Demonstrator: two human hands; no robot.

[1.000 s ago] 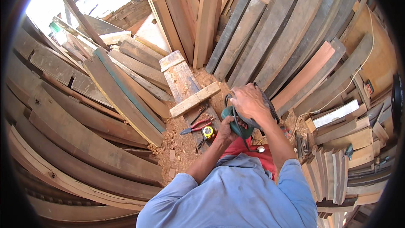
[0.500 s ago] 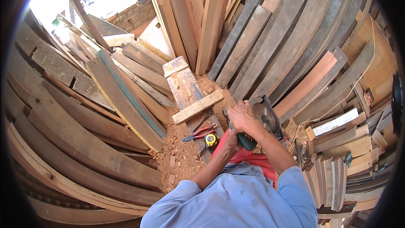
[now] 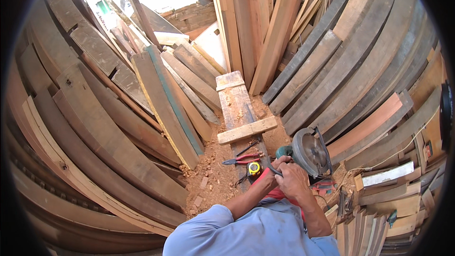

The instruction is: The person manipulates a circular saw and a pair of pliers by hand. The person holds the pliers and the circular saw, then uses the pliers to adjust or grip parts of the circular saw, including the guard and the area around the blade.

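Observation:
A circular saw point(image 3: 309, 155) with a green motor housing point(image 3: 284, 151) stands just beyond my hands, its round blade guard to the right. In front of my lap my two hands are close together. My left hand point(image 3: 279, 165) is closed, its fingers partly covered. My right hand point(image 3: 295, 180) is closed around a dark, curved, cord-like piece point(image 3: 271, 165) that sticks out to the left; where it leads is hidden. Left of the hands, red-handled pliers point(image 3: 242, 160) and a yellow tape measure point(image 3: 254, 168) lie on or beside a long board.
Ahead lies the wooden board point(image 3: 233, 107) with a crosspiece point(image 3: 247, 130) across its near part. Sawdust and chips point(image 3: 204, 185) cover the ground. Planks lean close on the left point(image 3: 95, 114) and right point(image 3: 327, 66). A pale cord point(image 3: 379, 161) runs along the right.
The view has shifted, so the scene sits farther right. My hands have drawn back from the saw's handle toward my lap, and a dark cord-like piece now shows in them.

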